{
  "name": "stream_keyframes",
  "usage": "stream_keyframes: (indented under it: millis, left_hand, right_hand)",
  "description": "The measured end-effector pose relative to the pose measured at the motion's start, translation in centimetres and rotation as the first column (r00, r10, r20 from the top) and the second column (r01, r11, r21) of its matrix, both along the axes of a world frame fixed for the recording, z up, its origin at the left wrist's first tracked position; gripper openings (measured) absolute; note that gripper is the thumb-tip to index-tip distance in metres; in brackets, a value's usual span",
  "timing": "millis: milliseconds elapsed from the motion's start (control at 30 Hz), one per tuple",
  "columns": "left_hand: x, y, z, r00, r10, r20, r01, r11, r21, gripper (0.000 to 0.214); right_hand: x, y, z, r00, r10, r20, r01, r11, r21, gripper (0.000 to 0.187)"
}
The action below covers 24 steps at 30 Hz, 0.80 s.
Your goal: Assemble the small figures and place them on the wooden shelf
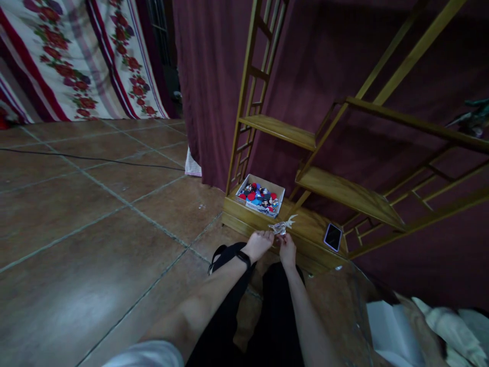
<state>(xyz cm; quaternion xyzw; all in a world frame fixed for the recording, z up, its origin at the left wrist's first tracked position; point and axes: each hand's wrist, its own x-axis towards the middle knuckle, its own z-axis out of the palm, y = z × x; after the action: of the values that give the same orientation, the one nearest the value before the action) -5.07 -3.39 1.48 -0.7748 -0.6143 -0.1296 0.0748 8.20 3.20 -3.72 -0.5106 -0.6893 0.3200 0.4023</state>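
Above my knees, my left hand (260,244) and my right hand (287,248) are close together at the front edge of the wooden shelf base. Fingers on both hands are closed on a crinkled, shiny clear plastic wrapper (281,227), which sticks up past the fingertips. Whether anything is inside it, I cannot make out. Just beyond the hands, an open cardboard box (280,195) stands on the base, holding many small red, blue, black and white pieces too small to name. A dark band sits on my left wrist.
A phone or small tablet (333,237) lies at the right of the base. Wooden shelves (280,131) rise before a maroon curtain (206,102). A black cable (95,159) crosses the tiled floor at left. A white box-like item (393,331) and cloth (449,323) lie at lower right.
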Motion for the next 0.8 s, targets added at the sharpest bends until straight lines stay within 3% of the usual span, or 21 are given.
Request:
stream_keyframes:
  millis: [233,500,800]
  left_hand:
    - [-0.1,0.1,-1.1,1.000,-0.024,-0.016,0.025,0.997,0.074,0.021]
    - [0.0,-0.3,-1.0,1.000,-0.020,-0.021,0.021,0.996,0.088,0.023]
    - [-0.5,-0.4,0.1,0.992,0.058,0.108,-0.055,0.998,-0.036,0.022]
  right_hand:
    - [0.1,0.1,-0.6,1.000,0.009,0.004,-0.009,1.000,-0.017,0.019]
    - [0.1,0.0,-0.5,1.000,-0.015,0.009,0.015,1.000,-0.005,0.021]
    - [0.1,-0.6,0.0,1.000,0.016,-0.001,-0.016,1.000,0.001,0.022]
